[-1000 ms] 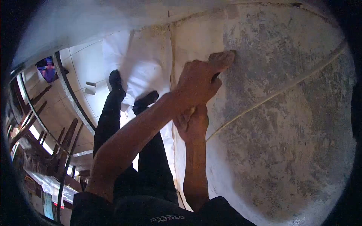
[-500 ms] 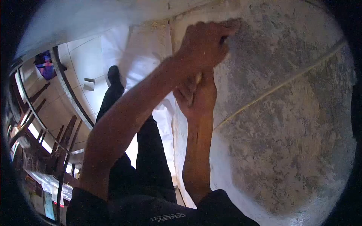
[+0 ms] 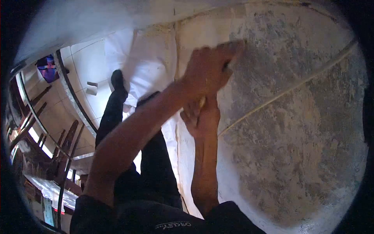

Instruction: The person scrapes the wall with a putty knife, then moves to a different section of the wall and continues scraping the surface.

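Note:
My left hand [image 3: 210, 66] is closed near the patchy grey and beige wall [image 3: 288, 117], its fingers bent toward the surface. What it grips is blurred and hidden by the fingers. Just below it, my right hand [image 3: 204, 117] is closed with the palm side partly showing. A small pale yellowish bit [image 3: 202, 102] shows at its fingers, too small to name. The two hands overlap at the left wrist. A thin pale cord or strip [image 3: 272, 99] runs diagonally across the wall, to the right of my right hand.
White sheeting [image 3: 152, 74] covers the floor along the wall. A curved metal rail [image 3: 74, 93] and dark wooden furniture [image 3: 68, 144] stand at the left. A purple and blue bag [image 3: 47, 69] and a small folded piece [image 3: 92, 88] lie on the tiles.
Both hands have moved down in the view, staying close together along the wall. More of the wall above them shows, and a dark shape now appears beside my left forearm.

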`<state>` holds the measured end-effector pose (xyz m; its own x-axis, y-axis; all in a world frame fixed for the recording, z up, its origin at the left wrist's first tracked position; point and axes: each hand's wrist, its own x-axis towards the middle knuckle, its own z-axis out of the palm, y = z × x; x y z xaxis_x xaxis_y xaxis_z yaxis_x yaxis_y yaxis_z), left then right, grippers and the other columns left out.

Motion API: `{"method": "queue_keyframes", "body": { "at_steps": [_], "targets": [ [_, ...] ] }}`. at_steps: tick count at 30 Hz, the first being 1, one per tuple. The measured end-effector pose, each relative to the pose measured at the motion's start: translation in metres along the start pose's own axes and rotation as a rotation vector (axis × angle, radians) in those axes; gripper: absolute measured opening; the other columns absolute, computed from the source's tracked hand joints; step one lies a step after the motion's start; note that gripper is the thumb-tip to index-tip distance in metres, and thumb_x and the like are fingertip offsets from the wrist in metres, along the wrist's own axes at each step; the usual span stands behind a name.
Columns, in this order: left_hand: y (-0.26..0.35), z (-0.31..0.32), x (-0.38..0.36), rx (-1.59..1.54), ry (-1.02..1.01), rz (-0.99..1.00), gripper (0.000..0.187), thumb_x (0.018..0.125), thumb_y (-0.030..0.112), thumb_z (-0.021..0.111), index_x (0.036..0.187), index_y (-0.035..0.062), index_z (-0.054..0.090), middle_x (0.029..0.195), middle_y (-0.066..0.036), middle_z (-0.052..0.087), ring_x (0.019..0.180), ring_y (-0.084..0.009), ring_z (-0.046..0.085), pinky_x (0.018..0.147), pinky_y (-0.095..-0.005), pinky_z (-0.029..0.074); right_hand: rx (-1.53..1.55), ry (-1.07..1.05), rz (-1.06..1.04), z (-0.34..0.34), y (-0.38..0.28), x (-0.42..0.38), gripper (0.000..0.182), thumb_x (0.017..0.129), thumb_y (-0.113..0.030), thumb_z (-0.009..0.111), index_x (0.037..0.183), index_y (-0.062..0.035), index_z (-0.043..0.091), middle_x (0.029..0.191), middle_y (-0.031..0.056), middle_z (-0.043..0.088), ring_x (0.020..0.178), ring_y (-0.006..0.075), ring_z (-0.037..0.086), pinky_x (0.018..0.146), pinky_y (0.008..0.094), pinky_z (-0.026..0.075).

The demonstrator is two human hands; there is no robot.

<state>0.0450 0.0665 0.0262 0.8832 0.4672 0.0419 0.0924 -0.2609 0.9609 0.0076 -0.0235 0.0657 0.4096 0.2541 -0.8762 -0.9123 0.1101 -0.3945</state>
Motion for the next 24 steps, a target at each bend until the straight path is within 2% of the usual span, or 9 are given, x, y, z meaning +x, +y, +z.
{"method": "queue_keyframes", "body": {
  "at_steps": [4, 7, 10, 12, 13, 14, 16, 22, 24],
  "targets": [
    [-0.013, -0.009, 0.029, 0.182, -0.024, -0.034, 0.052, 0.065, 0.015, 0.059, 0.115, 0.0206, 0.052, 0.07, -0.015, 0.059, 0.065, -0.0294, 0.059, 0.067, -0.0384, 0.048, 0.112, -0.169, 0.006, 0.031, -0.013, 0.024, 0.033, 0.089, -0.04, 0.039, 0.085, -0.01, 0.051, 0.046, -0.002, 0.043, 0.032, 0.0074, 0.037, 0.032, 0.02, 0.033],
    [-0.004, -0.008, 0.008, 0.179, -0.154, -0.101, 0.047, 0.064, 0.013, 0.058, 0.111, 0.0165, 0.054, 0.094, -0.011, 0.061, 0.083, -0.0284, 0.06, 0.075, -0.0415, 0.047, 0.057, 0.406, -0.01, 0.036, -0.008, 0.002, 0.031, 0.089, -0.038, 0.04, 0.089, -0.009, 0.051, 0.047, -0.0021, 0.044, 0.032, 0.0076, 0.038, 0.03, 0.0196, 0.033],
    [-0.002, -0.002, 0.0, 0.046, -0.083, -0.1, 0.045, 0.064, 0.014, 0.059, 0.109, 0.0157, 0.055, 0.091, -0.012, 0.061, 0.08, -0.0295, 0.06, 0.074, -0.0413, 0.047, 0.135, -0.108, 0.051, 0.003, -0.006, 0.003, 0.031, 0.089, -0.038, 0.04, 0.091, -0.0084, 0.05, 0.048, -0.0021, 0.044, 0.034, 0.0074, 0.04, 0.033, 0.0204, 0.037],
    [-0.011, -0.008, 0.021, 0.091, -0.093, -0.083, 0.048, 0.064, 0.014, 0.059, 0.111, 0.0158, 0.054, 0.095, -0.012, 0.06, 0.082, -0.0297, 0.059, 0.076, -0.0427, 0.046, 0.013, 0.321, 0.031, 0.034, -0.015, 0.017, 0.033, 0.089, -0.04, 0.038, 0.09, -0.009, 0.05, 0.049, -0.0018, 0.043, 0.034, 0.0063, 0.039, 0.032, 0.0199, 0.036],
    [-0.006, -0.018, 0.031, 0.133, -0.246, -0.194, 0.053, 0.064, 0.014, 0.058, 0.116, 0.0165, 0.05, 0.096, -0.012, 0.06, 0.083, -0.0297, 0.059, 0.077, -0.043, 0.045, 0.086, -0.272, -0.002, 0.011, -0.01, 0.032, 0.035, 0.09, -0.04, 0.037, 0.093, -0.0079, 0.05, 0.049, -0.0016, 0.044, 0.035, 0.0053, 0.039, 0.032, 0.0206, 0.036],
    [-0.011, -0.015, 0.022, 0.14, -0.251, -0.205, 0.053, 0.064, 0.014, 0.058, 0.116, 0.0165, 0.05, 0.096, -0.012, 0.06, 0.083, -0.0297, 0.059, 0.077, -0.043, 0.045, 0.093, -0.271, 0.009, -0.01, 0.004, 0.036, 0.035, 0.09, -0.04, 0.037, 0.093, -0.0079, 0.05, 0.049, -0.0016, 0.044, 0.035, 0.0053, 0.039, 0.032, 0.0206, 0.036],
    [-0.011, -0.005, 0.001, 0.097, -0.106, -0.053, 0.05, 0.064, 0.013, 0.057, 0.114, 0.0156, 0.052, 0.087, -0.013, 0.061, 0.078, -0.0301, 0.06, 0.075, -0.042, 0.047, -0.471, 0.103, -0.282, -0.017, 0.016, 0.022, 0.036, 0.09, -0.04, 0.036, 0.092, -0.0068, 0.05, 0.048, -0.002, 0.043, 0.034, 0.0056, 0.038, 0.031, 0.021, 0.032],
    [-0.009, -0.009, 0.028, 0.084, -0.152, -0.159, 0.045, 0.065, 0.015, 0.059, 0.11, 0.0155, 0.056, 0.089, -0.015, 0.061, 0.082, -0.0293, 0.06, 0.078, -0.0431, 0.045, -0.014, 0.349, 0.013, 0.034, -0.014, 0.021, 0.033, 0.086, -0.044, 0.039, 0.092, -0.0124, 0.045, 0.064, 0.0047, 0.051, 0.042, 0.0121, 0.045, 0.035, 0.0191, 0.034],
    [-0.015, -0.007, 0.032, 0.098, -0.104, -0.153, 0.045, 0.064, 0.016, 0.06, 0.109, 0.0173, 0.056, 0.091, -0.015, 0.061, 0.083, -0.0295, 0.06, 0.078, -0.0429, 0.045, -0.601, -0.119, -0.29, -0.007, -0.007, 0.042, 0.03, 0.088, -0.04, 0.035, 0.093, -0.0126, 0.045, 0.065, 0.0054, 0.051, 0.043, 0.0126, 0.046, 0.035, 0.0198, 0.033]
  ]
}}
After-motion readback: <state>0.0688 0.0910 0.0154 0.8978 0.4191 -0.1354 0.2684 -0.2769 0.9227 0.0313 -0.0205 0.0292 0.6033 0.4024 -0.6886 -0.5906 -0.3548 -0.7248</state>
